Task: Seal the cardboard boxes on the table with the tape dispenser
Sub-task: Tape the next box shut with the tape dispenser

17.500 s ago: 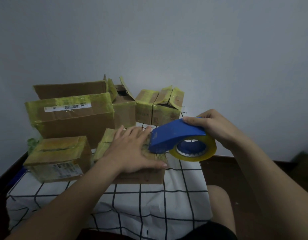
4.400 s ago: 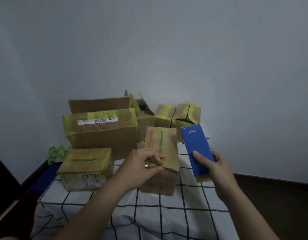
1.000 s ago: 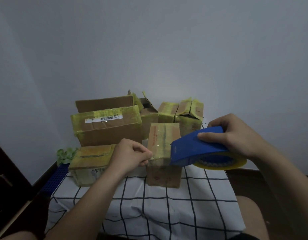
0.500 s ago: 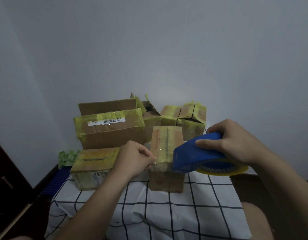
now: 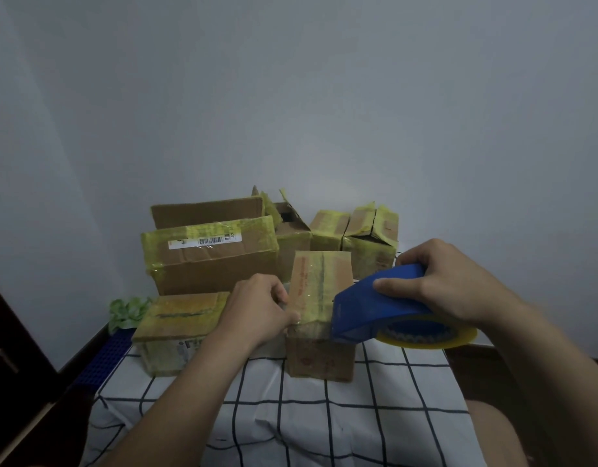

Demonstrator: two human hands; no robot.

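1. Step in hand: taping the upright box [image 5: 319,352], which stands mid-table on the grid-cloth table [image 5: 290,416]. Yellowish tape already runs along its top seam.
2. Left hand [image 5: 257,311]: fingers curled, with thumb and fingertips clamped on the box's near-left top edge. Cannot tell whether a tape end lies under the thumb.
3. Right hand [image 5: 449,281]: fingers closed over the blue tape dispenser [image 5: 368,308]. Its nose touches the box's near-right top edge, and the yellow tape roll [image 5: 425,335] hangs out past the box.
4. Judgement: a strip is going across the near top edge. The next move calls for a steady pull of the dispenser while the left hand pins the box, then a tear at the blade.
5. Pending: the rear boxes [image 5: 371,237] show raised flaps and look unsealed.
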